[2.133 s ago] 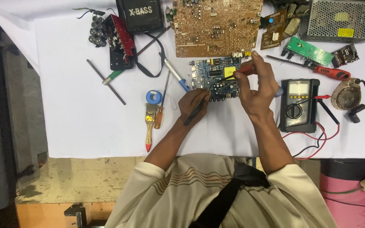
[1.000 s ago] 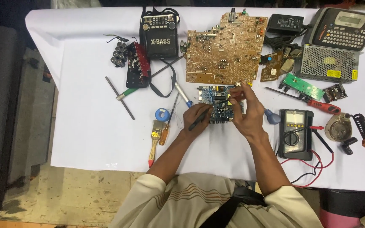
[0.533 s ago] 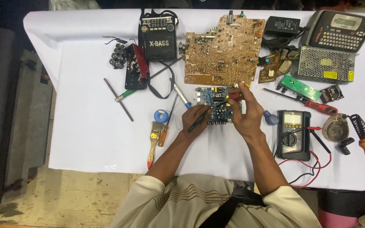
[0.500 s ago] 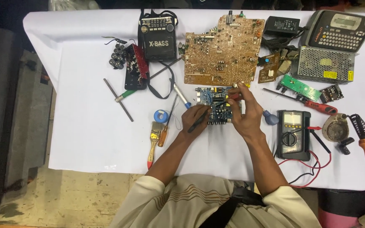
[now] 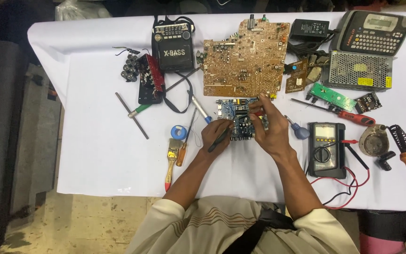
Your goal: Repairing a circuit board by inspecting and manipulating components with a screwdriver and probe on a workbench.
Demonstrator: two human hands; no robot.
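At the table's centre, the left hand (image 5: 216, 135) grips a slim black probe and the right hand (image 5: 269, 129) pinches a red one over the small blue circuit board (image 5: 235, 113), probing in progress; at three o'clock sits the black multimeter (image 5: 326, 149).

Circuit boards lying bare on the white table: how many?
5: large brown board at top centre, small brown board, green strip board, small dark board, blue board under both hands. Others may be hidden.

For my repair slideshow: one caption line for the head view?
Both hands, left hand gripping a black probe, right hand, work a small blue circuit board beside a multimeter.
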